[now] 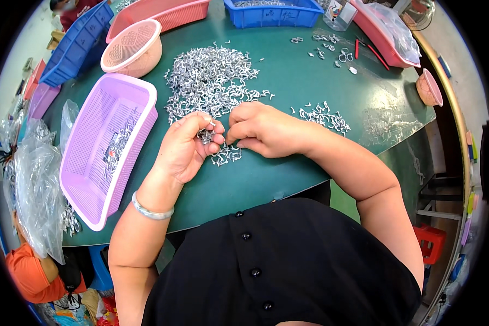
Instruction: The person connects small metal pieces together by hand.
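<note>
The left hand (179, 149) curls its grip around small metal pieces (205, 136), partly hidden. Whether the right hand (270, 130) grips any, I cannot tell. A bigger pile (209, 79) lies just beyond, on the green bench (288, 73).

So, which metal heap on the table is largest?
The broad heap beyond the left hand; the near cluster and right-side patch are far smaller.

Large parts pile (209, 76) on table (293, 70) beyond hands (269, 130), smaller pile (326, 119) right, basket (89, 204) left
</note>
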### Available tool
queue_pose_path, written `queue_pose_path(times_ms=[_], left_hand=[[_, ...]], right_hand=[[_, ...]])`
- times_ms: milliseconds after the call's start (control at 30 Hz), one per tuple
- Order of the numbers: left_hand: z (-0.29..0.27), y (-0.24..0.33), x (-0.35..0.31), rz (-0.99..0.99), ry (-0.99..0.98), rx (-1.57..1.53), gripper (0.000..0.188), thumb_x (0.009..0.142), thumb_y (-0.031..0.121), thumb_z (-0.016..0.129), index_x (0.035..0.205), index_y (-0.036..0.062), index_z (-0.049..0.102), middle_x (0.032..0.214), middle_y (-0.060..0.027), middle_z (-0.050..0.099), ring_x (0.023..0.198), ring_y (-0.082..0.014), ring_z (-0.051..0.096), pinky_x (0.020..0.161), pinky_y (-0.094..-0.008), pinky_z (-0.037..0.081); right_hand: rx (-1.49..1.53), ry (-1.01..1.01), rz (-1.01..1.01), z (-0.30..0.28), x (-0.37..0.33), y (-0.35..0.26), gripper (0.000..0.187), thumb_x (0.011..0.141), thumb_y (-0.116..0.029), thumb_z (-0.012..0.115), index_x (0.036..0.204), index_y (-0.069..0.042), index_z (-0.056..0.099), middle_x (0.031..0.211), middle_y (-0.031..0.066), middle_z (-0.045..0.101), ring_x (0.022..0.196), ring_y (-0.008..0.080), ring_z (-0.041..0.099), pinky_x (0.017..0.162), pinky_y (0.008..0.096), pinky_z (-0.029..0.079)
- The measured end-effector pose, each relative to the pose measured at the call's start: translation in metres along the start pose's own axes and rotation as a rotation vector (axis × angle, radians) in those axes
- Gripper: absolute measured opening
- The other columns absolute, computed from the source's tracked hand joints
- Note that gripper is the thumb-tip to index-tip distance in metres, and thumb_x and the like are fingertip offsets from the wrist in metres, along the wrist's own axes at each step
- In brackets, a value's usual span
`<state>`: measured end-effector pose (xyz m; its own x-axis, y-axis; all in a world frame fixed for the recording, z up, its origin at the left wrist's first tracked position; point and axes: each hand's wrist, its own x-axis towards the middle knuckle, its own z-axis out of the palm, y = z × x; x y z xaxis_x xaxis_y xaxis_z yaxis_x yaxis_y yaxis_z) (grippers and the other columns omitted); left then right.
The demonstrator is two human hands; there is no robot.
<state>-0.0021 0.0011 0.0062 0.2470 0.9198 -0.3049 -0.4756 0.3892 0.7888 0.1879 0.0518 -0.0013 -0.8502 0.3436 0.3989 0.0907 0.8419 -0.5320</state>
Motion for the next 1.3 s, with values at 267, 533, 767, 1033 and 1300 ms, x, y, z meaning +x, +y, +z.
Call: queue_pose_path(times_ms=[267,533,767,1033,1300], left_hand=[[-0.003,0.002,0.000,0.049,-0.011,-0.062,0.006,0.081,0.006,0.049,0.075,0.0030,0.049,0.082,-0.0120,0.055,0.068,-0.0166,0.057,0.060,-0.0238,0.051],[-0.010,0.000,0.003,0.048,-0.067,-0.095,0.010,0.079,0.002,0.046,0.087,0.0006,0.050,0.085,-0.0128,0.055,0.070,-0.0180,0.057,0.061,-0.0247,0.052],[-0.008,0.001,0.003,0.022,-0.041,-0.099,0.020,0.081,0.006,0.043,0.097,-0.0025,0.050,0.084,-0.0111,0.055,0.070,-0.0176,0.057,0.062,-0.0246,0.051],[-0.003,0.000,0.001,0.020,0.006,0.053,0.015,0.083,0.008,0.047,0.094,-0.0003,0.052,0.081,-0.0078,0.056,0.066,-0.0141,0.054,0.054,-0.0211,0.045],[0.007,-0.001,-0.004,-0.020,0.033,0.247,0.007,0.083,0.009,0.053,0.083,0.0028,0.057,0.070,-0.0038,0.057,0.056,-0.0096,0.052,0.047,-0.0193,0.040]], right_hand=[[-0.034,-0.026,-0.044,0.005,0.000,0.002,0.006,0.069,-0.010,0.062,0.074,-0.008,0.059,0.074,0.0076,0.050,0.077,0.0271,0.051,0.068,0.0376,0.042],[-0.102,-0.094,-0.018,0.002,-0.001,-0.006,0.005,0.072,-0.011,0.059,0.076,-0.008,0.057,0.081,0.0063,0.049,0.085,0.0244,0.048,0.075,0.0363,0.038],[-0.076,-0.068,-0.027,0.000,-0.001,-0.001,0.005,0.071,-0.011,0.060,0.072,-0.007,0.057,0.076,0.0074,0.049,0.079,0.0265,0.050,0.071,0.0365,0.041],[-0.046,-0.032,0.016,-0.002,0.001,0.000,0.005,0.074,-0.007,0.057,0.071,-0.004,0.054,0.073,0.0099,0.051,0.076,0.0289,0.051,0.069,0.0388,0.042],[0.079,0.024,0.133,-0.010,0.002,-0.005,0.006,0.077,-0.007,0.053,0.079,-0.001,0.053,0.078,0.0124,0.053,0.079,0.0314,0.051,0.072,0.0391,0.041]])
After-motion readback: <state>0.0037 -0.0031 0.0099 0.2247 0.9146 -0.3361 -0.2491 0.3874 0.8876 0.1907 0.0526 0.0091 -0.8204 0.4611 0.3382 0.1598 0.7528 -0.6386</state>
